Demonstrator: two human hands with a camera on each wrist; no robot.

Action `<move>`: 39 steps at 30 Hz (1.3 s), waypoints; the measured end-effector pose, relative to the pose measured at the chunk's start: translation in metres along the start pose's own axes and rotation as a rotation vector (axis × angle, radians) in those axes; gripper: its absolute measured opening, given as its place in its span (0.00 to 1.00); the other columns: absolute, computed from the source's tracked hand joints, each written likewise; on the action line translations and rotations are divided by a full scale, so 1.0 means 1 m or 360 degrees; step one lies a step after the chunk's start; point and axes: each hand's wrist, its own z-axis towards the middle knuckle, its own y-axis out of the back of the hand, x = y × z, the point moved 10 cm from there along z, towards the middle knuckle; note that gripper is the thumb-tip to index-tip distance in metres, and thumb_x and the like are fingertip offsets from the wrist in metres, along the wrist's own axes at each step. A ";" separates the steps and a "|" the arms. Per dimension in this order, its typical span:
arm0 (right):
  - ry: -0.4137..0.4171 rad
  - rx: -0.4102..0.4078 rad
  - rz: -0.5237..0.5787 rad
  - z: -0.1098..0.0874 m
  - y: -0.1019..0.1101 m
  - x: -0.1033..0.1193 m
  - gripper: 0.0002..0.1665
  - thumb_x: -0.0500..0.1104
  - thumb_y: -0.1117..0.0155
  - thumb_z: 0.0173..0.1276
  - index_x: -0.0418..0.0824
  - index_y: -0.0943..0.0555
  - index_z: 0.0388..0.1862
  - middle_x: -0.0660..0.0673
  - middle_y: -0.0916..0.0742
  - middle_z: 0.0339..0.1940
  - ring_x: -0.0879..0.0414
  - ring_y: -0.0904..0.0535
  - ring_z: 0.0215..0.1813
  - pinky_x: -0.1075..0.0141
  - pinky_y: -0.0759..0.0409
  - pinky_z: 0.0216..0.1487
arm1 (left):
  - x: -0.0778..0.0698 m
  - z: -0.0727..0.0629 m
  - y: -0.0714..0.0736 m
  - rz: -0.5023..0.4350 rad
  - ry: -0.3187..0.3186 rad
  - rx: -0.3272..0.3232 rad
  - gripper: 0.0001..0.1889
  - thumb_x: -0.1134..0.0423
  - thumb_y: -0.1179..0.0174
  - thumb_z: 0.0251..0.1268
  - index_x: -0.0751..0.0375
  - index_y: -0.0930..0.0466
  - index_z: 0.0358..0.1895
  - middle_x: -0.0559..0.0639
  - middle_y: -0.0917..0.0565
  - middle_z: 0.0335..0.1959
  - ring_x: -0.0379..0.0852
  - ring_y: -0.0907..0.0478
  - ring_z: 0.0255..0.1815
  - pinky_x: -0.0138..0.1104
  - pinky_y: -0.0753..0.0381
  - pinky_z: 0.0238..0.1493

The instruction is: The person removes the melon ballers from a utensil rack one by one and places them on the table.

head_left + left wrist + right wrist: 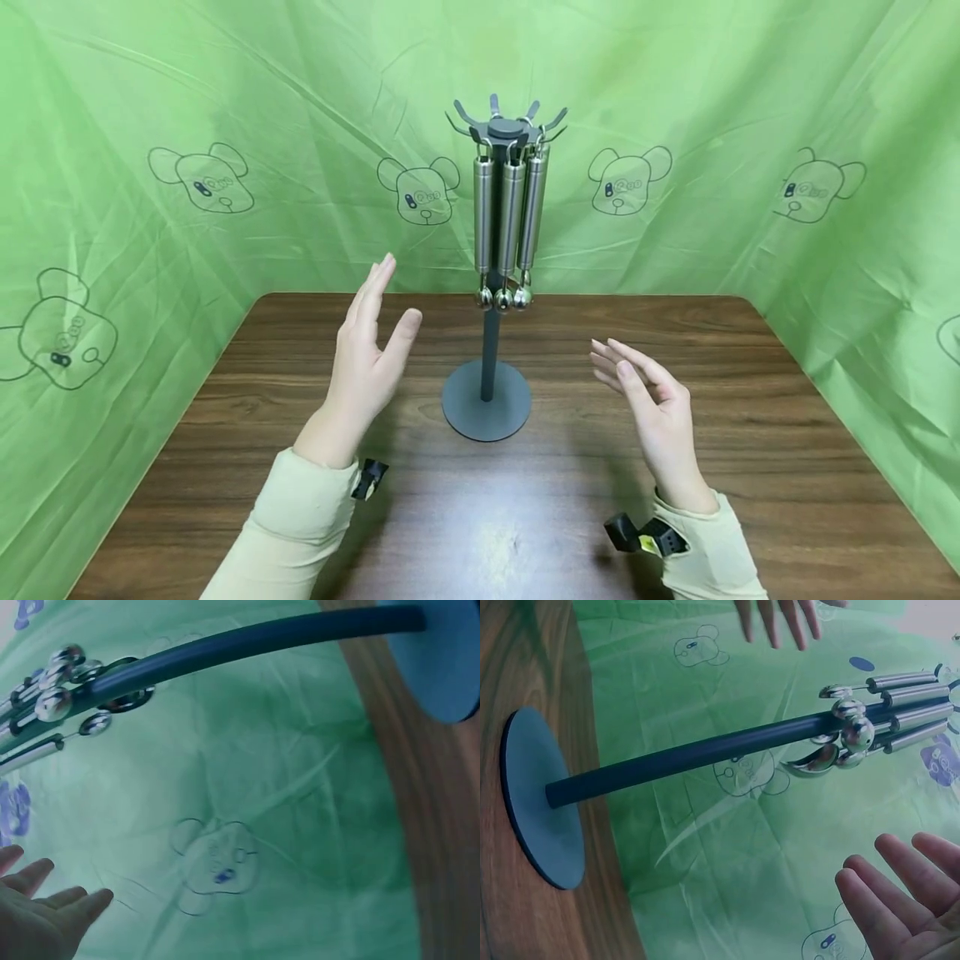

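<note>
A dark grey rack (490, 350) with a round base and a ring of hooks stands upright on the table. Several metal utensils (511, 217) with cylindrical handles hang from its hooks. Their lower ends are shiny and rounded; in the right wrist view one end (814, 762) is a larger, curved bowl. My left hand (365, 354) is raised to the left of the rack, fingers straight and thumb apart, touching nothing. To the right, my right hand (660, 408) hovers above the table with relaxed fingers, holding nothing. Utensils at the back of the rack are partly hidden.
The brown wood-grain table (300, 433) carries the rack near its far side. Green fabric (315, 217) printed with bear heads hangs behind and along both sides. Black devices (370, 479) are strapped at both wrists.
</note>
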 end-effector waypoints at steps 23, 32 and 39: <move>0.0055 0.0174 -0.0102 0.028 -0.039 0.037 0.16 0.33 0.44 0.73 0.27 0.20 0.55 0.43 0.11 0.51 0.56 0.12 0.49 0.63 0.16 0.53 | -0.056 0.058 0.005 -0.0079 -0.0491 -0.0003 0.34 0.42 0.63 0.79 0.69 0.32 0.70 0.61 0.29 0.71 0.48 0.37 0.77 0.38 0.41 0.77; 0.0080 0.0252 -0.0115 0.039 -0.059 0.054 0.17 0.33 0.43 0.73 0.28 0.20 0.57 0.43 0.11 0.53 0.56 0.13 0.51 0.64 0.16 0.54 | -0.078 0.081 0.013 -0.0113 -0.0691 -0.0053 0.29 0.51 0.61 0.81 0.71 0.31 0.68 0.64 0.27 0.69 0.49 0.33 0.74 0.39 0.39 0.77; 0.0064 0.0283 -0.0100 0.050 -0.072 0.064 0.17 0.32 0.41 0.71 0.30 0.20 0.58 0.48 0.11 0.51 0.55 0.13 0.52 0.62 0.16 0.55 | -0.093 0.100 0.015 -0.0124 -0.0802 -0.0017 0.22 0.71 0.57 0.76 0.71 0.32 0.69 0.64 0.28 0.69 0.48 0.33 0.74 0.36 0.39 0.76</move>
